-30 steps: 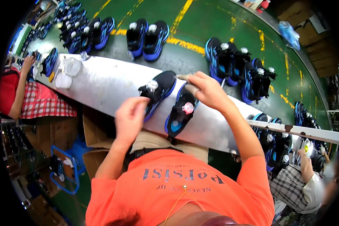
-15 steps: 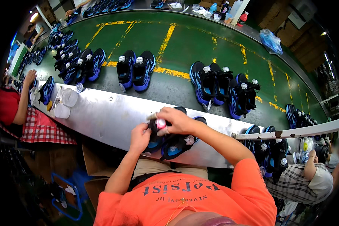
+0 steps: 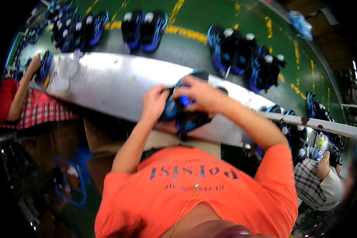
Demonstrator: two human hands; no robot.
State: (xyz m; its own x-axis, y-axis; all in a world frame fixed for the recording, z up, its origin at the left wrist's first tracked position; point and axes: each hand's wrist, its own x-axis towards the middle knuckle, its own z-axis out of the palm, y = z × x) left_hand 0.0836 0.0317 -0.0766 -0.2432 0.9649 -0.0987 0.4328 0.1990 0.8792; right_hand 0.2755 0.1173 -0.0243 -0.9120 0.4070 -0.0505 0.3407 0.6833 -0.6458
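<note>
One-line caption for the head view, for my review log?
Person in an orange shirt, left hand and right hand gripping a black-and-blue shoe over a metal bench beside a green conveyor.

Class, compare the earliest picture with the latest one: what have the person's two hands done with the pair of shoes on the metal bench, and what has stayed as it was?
The pair of black-and-blue sports shoes, first lying apart on the shiny metal bench, has been gathered together and drawn toward the person. The left hand and right hand now both grip it. The pairs of shoes on the green conveyor belt and the co-worker's arm at the left are much as before.
</note>
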